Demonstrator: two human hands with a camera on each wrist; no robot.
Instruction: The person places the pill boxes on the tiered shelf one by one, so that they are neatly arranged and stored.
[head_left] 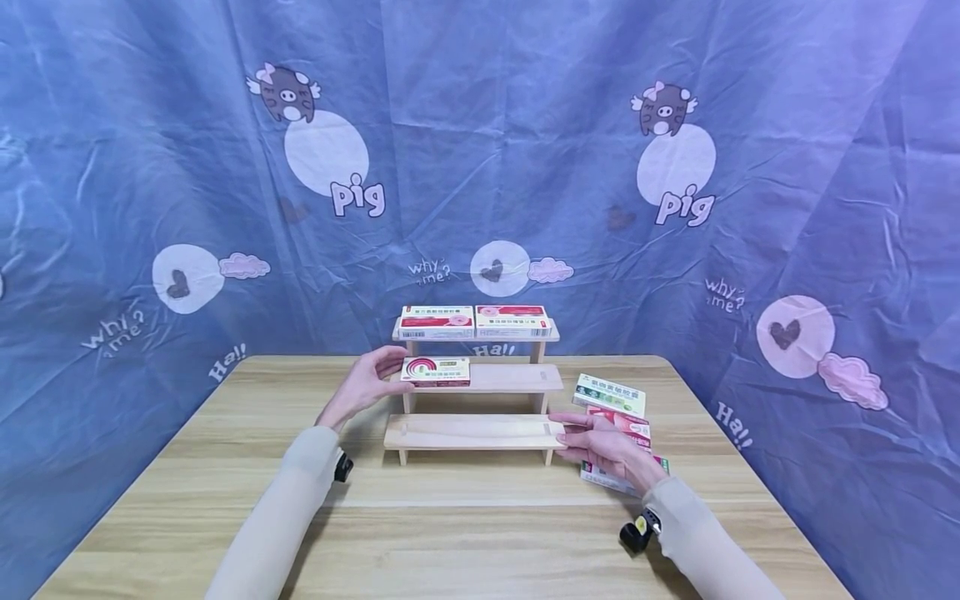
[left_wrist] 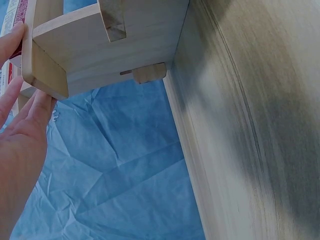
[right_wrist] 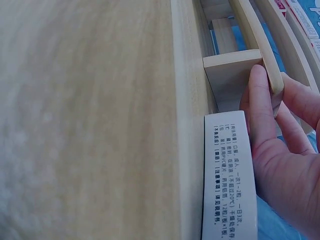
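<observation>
A three-tier wooden display stand (head_left: 474, 427) stands on the table. A white and red medicine box (head_left: 437, 372) lies at the left end of its middle tier. My left hand (head_left: 365, 381) holds that box's left end, thumb in front and fingers behind; other fingers touch the board's end (left_wrist: 47, 72). My right hand (head_left: 611, 450) pinches the right end of the bottom tier, with a finger (right_wrist: 260, 95) under the board and the thumb over it. Two medicine boxes (head_left: 437, 322) (head_left: 513, 322) lie side by side on the top tier.
Right of the stand lie a green and white box (head_left: 609, 394), a pink and red box (head_left: 637, 427) and a partly hidden box (head_left: 600, 477), close to my right hand. A blue patterned cloth (head_left: 480, 150) hangs behind the wooden table (head_left: 450, 542).
</observation>
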